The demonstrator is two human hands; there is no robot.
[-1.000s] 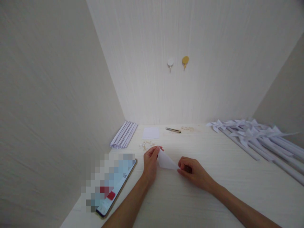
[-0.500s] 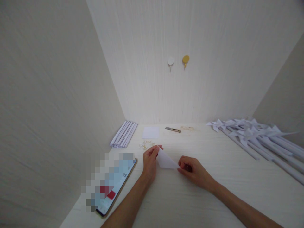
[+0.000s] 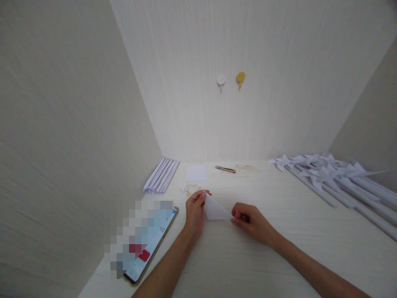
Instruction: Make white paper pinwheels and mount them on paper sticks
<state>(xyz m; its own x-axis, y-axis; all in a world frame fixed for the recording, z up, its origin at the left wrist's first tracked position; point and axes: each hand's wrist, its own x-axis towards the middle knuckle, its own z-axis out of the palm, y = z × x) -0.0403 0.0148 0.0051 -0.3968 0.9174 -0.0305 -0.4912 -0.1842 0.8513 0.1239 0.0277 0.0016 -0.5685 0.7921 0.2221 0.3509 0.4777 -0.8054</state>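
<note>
White paper [image 3: 214, 210], folded triangular

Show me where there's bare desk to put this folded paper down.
Bare desk lies between the right hand and the pinwheels, and between both forearms. Crowded: phone and paper rolls leftward, scissors behind.

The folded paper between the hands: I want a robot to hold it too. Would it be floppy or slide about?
The folded paper looks thin and light, so it probably bends easily. It holds a triangle shape between the left hand and right hand, so its crease likely stiffens it a little. On the smooth table it may well slide when pushed.
</note>
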